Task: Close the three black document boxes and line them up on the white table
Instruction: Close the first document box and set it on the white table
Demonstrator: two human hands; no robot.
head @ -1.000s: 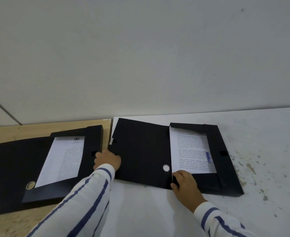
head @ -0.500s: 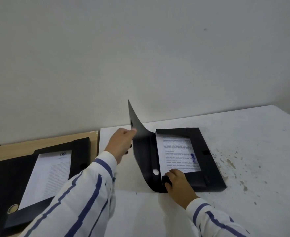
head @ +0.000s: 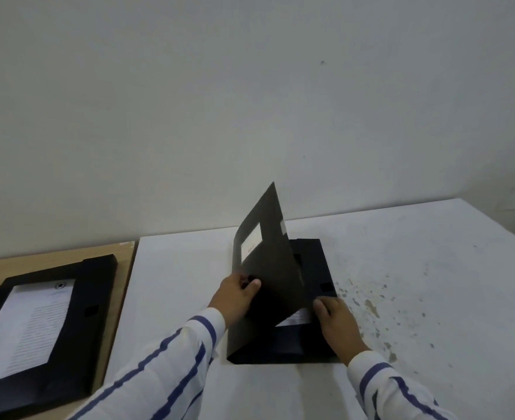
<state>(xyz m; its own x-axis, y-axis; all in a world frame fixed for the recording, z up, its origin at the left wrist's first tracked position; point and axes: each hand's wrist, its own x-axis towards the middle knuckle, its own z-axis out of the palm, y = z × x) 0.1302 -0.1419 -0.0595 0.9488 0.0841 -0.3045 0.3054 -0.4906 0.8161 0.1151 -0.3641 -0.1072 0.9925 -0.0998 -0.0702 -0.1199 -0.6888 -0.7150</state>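
While its cover (head: 268, 268) stands half-raised and bowed, the black document box (head: 307, 298) lies on the white surface (head: 416, 268), printed pages showing beneath. My left hand (head: 235, 297) pinches the cover's near edge; my right hand (head: 339, 324) presses flat on the box's near right corner.

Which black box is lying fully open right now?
The document box on the wooden table at the left, paper exposed, untouched. The box on the white table has its cover half folded over, held by the left hand and right hand.
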